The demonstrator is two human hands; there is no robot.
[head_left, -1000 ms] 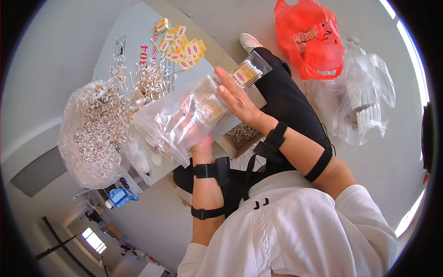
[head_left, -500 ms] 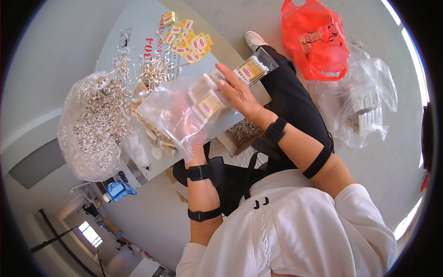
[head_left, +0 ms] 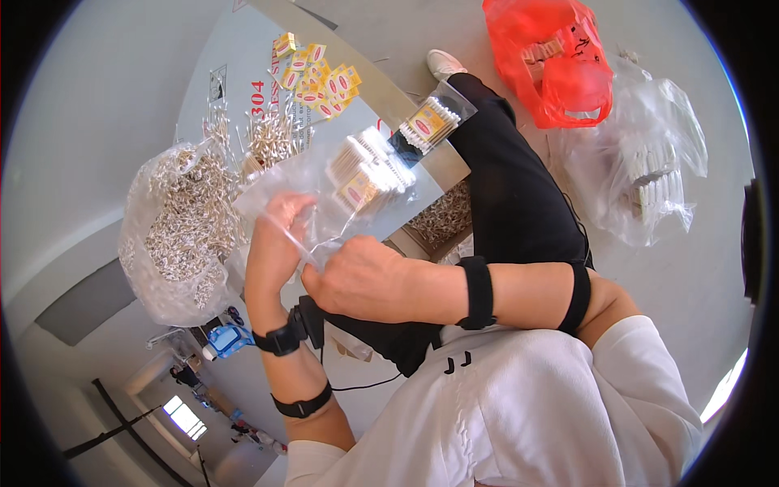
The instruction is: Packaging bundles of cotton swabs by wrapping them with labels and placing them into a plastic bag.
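A large clear plastic bag (head_left: 320, 166) lies on the table in front of me, with several bundles of cotton swabs (head_left: 369, 174) inside its far end, one showing a yellow label card. At the bag's near edge, my right hand (head_left: 357, 280) is closed in a fist around gathered film. My left hand (head_left: 280, 227) is at the left edge of the bag, fingers curled on the film and partly seen through it. Just beyond the bag, a small clear packet of cotton swabs (head_left: 430, 126) with a yellow label sits at the table edge.
Loose yellow label cards (head_left: 324, 85) and loose swabs (head_left: 272, 142) are spread over the table (head_left: 235, 49). A big bag of swabs (head_left: 191, 235) stands at left. A box of swabs (head_left: 442, 219) is below the table edge. On the floor are a red bag (head_left: 560, 89) and a clear bag (head_left: 641, 170).
My right hand has left the swab bundles and come back toward me to the bag's near edge. My left hand has moved from beneath the bag to its left edge.
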